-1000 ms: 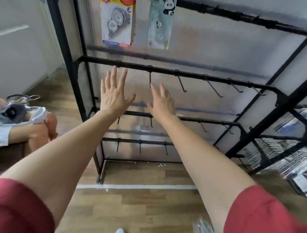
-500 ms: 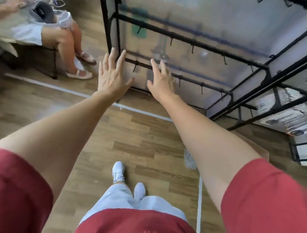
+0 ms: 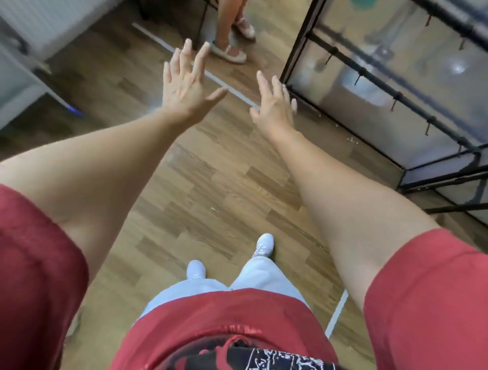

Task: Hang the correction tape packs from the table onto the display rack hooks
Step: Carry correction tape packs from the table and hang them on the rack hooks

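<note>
Display rack (image 3: 369, 74), far right: cropped by the top and right edges, hooks (image 3: 394, 103) small and smeared, teal patch (image 3: 360, 2) at the top edge too blurred to identify. Second person, far centre: only lower legs (image 3: 224, 23) and sandals (image 3: 229, 52) show. Pale unit (image 3: 18, 79), far left: blurred, cropped.

No word, brand or number can be read here. At 6 o'clock the red shirt (image 3: 211, 317) carries a black print (image 3: 266, 356) with white marks. They are too blurred to read.
</note>
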`<state>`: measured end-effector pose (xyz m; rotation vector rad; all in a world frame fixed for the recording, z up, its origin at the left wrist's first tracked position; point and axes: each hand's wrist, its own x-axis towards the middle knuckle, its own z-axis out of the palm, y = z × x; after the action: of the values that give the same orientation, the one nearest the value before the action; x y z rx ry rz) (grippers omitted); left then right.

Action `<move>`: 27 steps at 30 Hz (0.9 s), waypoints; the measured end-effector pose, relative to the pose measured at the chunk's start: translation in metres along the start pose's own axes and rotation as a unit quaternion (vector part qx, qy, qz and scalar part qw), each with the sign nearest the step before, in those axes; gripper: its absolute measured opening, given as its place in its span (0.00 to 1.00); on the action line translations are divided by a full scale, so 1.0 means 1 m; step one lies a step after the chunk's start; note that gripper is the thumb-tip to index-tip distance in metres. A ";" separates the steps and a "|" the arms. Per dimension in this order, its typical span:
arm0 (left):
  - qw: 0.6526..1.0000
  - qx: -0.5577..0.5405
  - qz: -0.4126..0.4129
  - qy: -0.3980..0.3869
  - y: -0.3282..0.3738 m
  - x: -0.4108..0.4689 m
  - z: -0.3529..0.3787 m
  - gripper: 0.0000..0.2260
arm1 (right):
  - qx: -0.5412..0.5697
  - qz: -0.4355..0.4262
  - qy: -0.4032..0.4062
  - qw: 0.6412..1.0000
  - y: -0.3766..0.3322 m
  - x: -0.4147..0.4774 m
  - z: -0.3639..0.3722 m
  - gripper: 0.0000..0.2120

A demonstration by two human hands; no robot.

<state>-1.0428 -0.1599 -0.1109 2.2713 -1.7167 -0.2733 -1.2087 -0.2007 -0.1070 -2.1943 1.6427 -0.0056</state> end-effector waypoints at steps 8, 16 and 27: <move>0.987 0.019 -0.150 0.044 -0.161 -0.063 -0.065 0.34 | -0.013 -0.134 -0.038 0.990 -0.163 -0.012 0.061 0.33; 0.952 0.019 -0.295 0.084 -0.289 -0.075 -0.111 0.33 | -0.083 -0.289 -0.069 0.951 -0.300 0.035 0.092 0.32; 0.890 0.033 -0.443 0.102 -0.419 -0.035 -0.169 0.31 | -0.137 -0.421 -0.087 0.892 -0.479 0.138 0.111 0.33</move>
<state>-0.6186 -0.0014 -0.0919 2.8599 -0.4958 -0.1350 -0.6985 -0.1826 -0.0906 -2.8485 0.5148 0.1861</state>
